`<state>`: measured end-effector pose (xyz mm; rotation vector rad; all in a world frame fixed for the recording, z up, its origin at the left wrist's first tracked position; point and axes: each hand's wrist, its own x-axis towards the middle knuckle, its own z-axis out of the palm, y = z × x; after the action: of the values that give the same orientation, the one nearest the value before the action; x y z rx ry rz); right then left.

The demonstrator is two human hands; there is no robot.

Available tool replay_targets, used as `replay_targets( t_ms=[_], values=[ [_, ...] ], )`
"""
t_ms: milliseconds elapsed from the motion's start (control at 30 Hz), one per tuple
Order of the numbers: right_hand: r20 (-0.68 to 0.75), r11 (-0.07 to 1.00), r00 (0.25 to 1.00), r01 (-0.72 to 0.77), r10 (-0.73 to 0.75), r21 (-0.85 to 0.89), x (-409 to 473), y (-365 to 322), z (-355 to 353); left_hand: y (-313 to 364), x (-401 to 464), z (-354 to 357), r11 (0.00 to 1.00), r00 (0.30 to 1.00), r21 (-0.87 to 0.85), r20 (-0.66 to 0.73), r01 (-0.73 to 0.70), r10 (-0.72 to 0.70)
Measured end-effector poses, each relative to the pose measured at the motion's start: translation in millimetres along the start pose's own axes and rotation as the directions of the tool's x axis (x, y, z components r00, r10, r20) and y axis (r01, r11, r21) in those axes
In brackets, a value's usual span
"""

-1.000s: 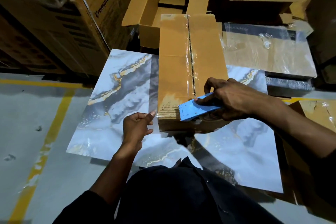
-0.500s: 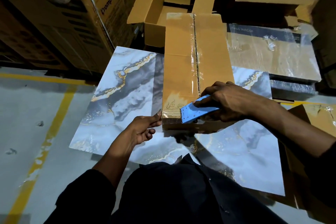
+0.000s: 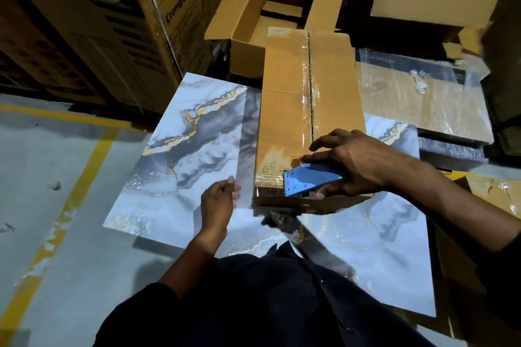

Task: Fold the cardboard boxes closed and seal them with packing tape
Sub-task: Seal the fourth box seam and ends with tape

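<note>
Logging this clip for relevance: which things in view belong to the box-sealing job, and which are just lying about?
In the job:
- closed cardboard box, clear tape along its centre seam
- blue tape dispenser, gripped by the right hand at the box's near end
- left hand, beside the box, holding nothing

Lying about:
- marble-patterned sheets under the box
- open empty boxes behind
- printed cartons at left
- plastic-wrapped flat pack at right

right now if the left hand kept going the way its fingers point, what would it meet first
Probably the near left side of the taped cardboard box. The left hand sits just beside it over the marble-patterned tile, fingers aimed up and right; the gap looks small, though depth is unclear.
</note>
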<state>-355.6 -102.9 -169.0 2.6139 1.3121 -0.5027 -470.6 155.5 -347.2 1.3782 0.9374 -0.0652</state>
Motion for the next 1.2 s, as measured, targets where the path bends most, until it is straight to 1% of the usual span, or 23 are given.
replay_targets(
  t_ms=[33, 67, 100, 133, 167, 200, 233, 267, 300, 333, 367, 400, 433, 467, 500, 600, 733, 867, 933, 1033, 1100, 1200],
  values=[
    [0.009, 1.000, 1.000, 0.003, -0.003, -0.011, 0.6, -1.8, -1.8, 13.7, -5.1, 3.1, 0.994, 0.997, -0.102, 0.063, -0.042, 0.048],
    [0.018, 1.000, 1.000, 0.011, -0.011, -0.021, 1.6, -3.3, -2.8, 23.5, -8.9, 4.7, 0.979, 0.985, -0.204, 0.165, -0.022, 0.057],
    [0.018, 0.999, 1.000, 0.025, -0.025, -0.031, 2.4, -5.4, -3.4, 30.8, -11.8, 7.1, 0.963, 0.957, -0.269, 0.285, 0.028, 0.052],
    [0.006, 0.998, 0.999, 0.045, -0.045, -0.043, 3.4, -7.6, -3.2, 37.3, -15.0, 9.5, 0.963, 0.922, -0.264, 0.381, 0.043, 0.063],
    [-0.011, 0.996, 0.998, 0.065, -0.066, -0.057, 4.2, -10.3, -2.4, 43.8, -18.8, 11.2, 0.984, 0.893, -0.174, 0.435, -0.039, 0.112],
    [-0.026, 0.994, 0.996, 0.084, -0.086, -0.071, 5.2, -13.4, -1.0, 49.6, -22.7, 11.1, 0.972, 0.863, -0.023, 0.456, -0.232, 0.217],
    [-0.023, 0.992, 0.995, 0.097, -0.100, -0.083, 6.3, -15.9, 0.6, 54.8, -25.5, 10.7, 0.874, 0.807, 0.145, 0.476, -0.464, 0.349],
    [-0.006, 0.989, 0.993, 0.114, -0.115, -0.096, 8.2, -18.9, 1.8, 59.6, -28.0, 10.7, 0.691, 0.716, 0.294, 0.522, -0.661, 0.464],
    [0.015, 0.986, 0.992, 0.129, -0.129, -0.107, 10.1, -22.0, 4.2, 62.2, -30.1, 12.0, 0.468, 0.603, 0.390, 0.611, -0.793, 0.514],
    [0.031, 0.984, 0.990, 0.141, -0.139, -0.112, 11.9, -24.5, 7.3, 62.4, -32.4, 14.1, 0.251, 0.518, 0.455, 0.714, -0.855, 0.472],
    [0.032, 0.982, 0.989, 0.149, -0.147, -0.114, 12.9, -26.9, 9.6, 59.8, -34.8, 15.3, 0.072, 0.476, 0.488, 0.792, -0.870, 0.382],
    [0.028, 0.982, 0.989, 0.147, -0.145, -0.120, 13.0, -28.7, 11.2, 54.5, -35.3, 14.6, -0.044, 0.463, 0.496, 0.836, -0.867, 0.295],
    [0.024, 0.981, 0.990, 0.141, -0.139, -0.135, 12.8, -29.0, 11.2, 48.9, -33.2, 12.7, -0.100, 0.461, 0.495, 0.853, -0.863, 0.244],
    [0.023, 0.981, 0.992, 0.128, -0.126, -0.149, 11.5, -27.0, 12.0, 46.0, -31.0, 10.3, -0.119, 0.455, 0.489, 0.860, -0.864, 0.230],
    [0.029, 0.983, 0.994, 0.111, -0.108, -0.146, 10.3, -24.4, 12.5, 45.5, -28.2, 8.0, -0.113, 0.445, 0.481, 0.862, -0.870, 0.241],
    [0.087, 0.994, 0.995, 0.056, -0.048, -0.092, 2.8, -20.2, 9.8, 47.8, -25.7, 4.7, -0.114, 0.416, 0.457, 0.869, -0.882, 0.267],
    [0.139, 0.991, 0.990, 0.020, -0.002, -0.132, -25.1, -3.8, 12.7, 47.1, -26.4, 2.1, -0.142, 0.411, 0.459, 0.869, -0.877, 0.274],
    [0.154, 0.989, 0.983, -0.082, 0.100, -0.120, -60.7, 32.9, 25.3, 41.7, -26.3, 3.5, -0.152, 0.414, 0.463, 0.869, -0.873, 0.273],
    [0.130, 0.987, 0.986, -0.088, 0.105, -0.132, -67.0, 40.2, 32.2, 39.4, -28.1, 7.0, -0.167, 0.426, 0.478, 0.863, -0.862, 0.270],
    [0.095, 0.981, 0.993, -0.050, 0.069, -0.187, -63.2, 36.8, 37.4, 39.8, -36.5, 14.6, -0.262, 0.463, 0.531, 0.841, -0.805, 0.281],
    [0.106, 0.980, 0.991, -0.065, 0.086, -0.191, -65.1, 37.7, 40.0, 40.4, -49.3, 29.4, -0.322, 0.436, 0.503, 0.861, -0.802, 0.262],
    [0.118, 0.977, 0.991, -0.038, 0.064, -0.210, -71.8, 44.7, 47.0, 35.9, -71.7, 70.4, -0.342, 0.350, 0.373, 0.928, -0.863, 0.129]
  ],
)
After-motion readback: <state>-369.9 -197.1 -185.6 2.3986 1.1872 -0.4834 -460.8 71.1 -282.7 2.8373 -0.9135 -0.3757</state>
